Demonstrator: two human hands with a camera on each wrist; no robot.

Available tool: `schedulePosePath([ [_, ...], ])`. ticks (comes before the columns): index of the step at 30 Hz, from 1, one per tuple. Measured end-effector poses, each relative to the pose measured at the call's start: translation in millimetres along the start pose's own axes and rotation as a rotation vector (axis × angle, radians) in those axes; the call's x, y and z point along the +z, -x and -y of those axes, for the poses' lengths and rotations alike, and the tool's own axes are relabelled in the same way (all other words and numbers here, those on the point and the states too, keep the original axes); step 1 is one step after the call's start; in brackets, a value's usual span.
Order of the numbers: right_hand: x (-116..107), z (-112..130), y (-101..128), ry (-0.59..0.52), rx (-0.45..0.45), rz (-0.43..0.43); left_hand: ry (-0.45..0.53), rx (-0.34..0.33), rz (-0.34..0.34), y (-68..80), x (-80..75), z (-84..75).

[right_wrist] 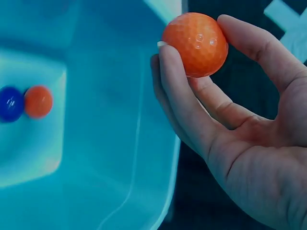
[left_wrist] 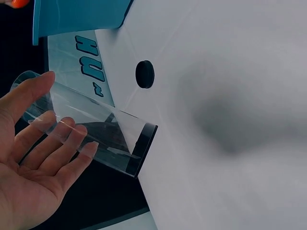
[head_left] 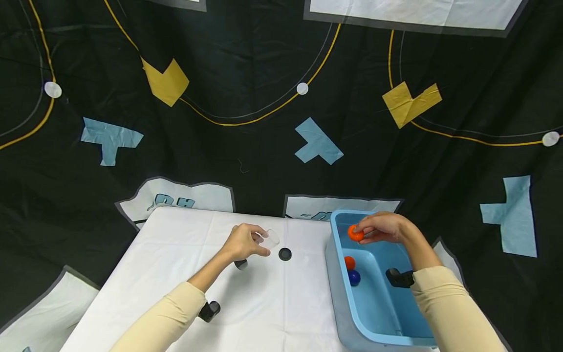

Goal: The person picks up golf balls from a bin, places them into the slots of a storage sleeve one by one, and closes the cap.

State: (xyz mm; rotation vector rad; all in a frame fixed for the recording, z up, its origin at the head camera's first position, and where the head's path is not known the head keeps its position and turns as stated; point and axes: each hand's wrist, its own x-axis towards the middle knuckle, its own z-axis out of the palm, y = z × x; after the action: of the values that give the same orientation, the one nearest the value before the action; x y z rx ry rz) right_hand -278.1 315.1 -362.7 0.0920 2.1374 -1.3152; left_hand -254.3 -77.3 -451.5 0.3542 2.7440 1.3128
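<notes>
Orange ball (right_wrist: 194, 44) is pinched between the right hand's (head_left: 381, 228) fingers (right_wrist: 180, 91) and thumb, right over the far end of the blue tub (head_left: 340, 293). Another orange ball (head_left: 349, 262) and a blue ball (head_left: 354, 277) sit inside the tub. Left of the tub, over the white desk (head_left: 264, 303), the left hand (head_left: 244, 241) has its fingers (left_wrist: 48, 139) curled round a clear cup (left_wrist: 91, 124), tipped on its side. A black disc (head_left: 285, 254) lies between cup and tub.
</notes>
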Motion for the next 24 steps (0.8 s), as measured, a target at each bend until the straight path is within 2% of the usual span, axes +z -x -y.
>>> schedulePosePath([
  [4,15.0,17.9,-3.1,0.044,-0.05,0.005,0.002,0.02,-0.002,-2.1,2.6,-2.6],
  [12,53.2,50.7,-17.0,0.056,-0.07,0.0,0.023,0.029,-0.009,-7.5,8.0,-10.2],
  [18,79.5,61.6,-28.4,0.025,-0.087,-0.001,-0.003,0.044,-0.017,-9.4,11.8,-13.9],
  [24,102.4,65.1,-37.5,0.007,-0.107,-0.058,-0.005,0.053,-0.006,-9.0,13.4,-16.0],
])
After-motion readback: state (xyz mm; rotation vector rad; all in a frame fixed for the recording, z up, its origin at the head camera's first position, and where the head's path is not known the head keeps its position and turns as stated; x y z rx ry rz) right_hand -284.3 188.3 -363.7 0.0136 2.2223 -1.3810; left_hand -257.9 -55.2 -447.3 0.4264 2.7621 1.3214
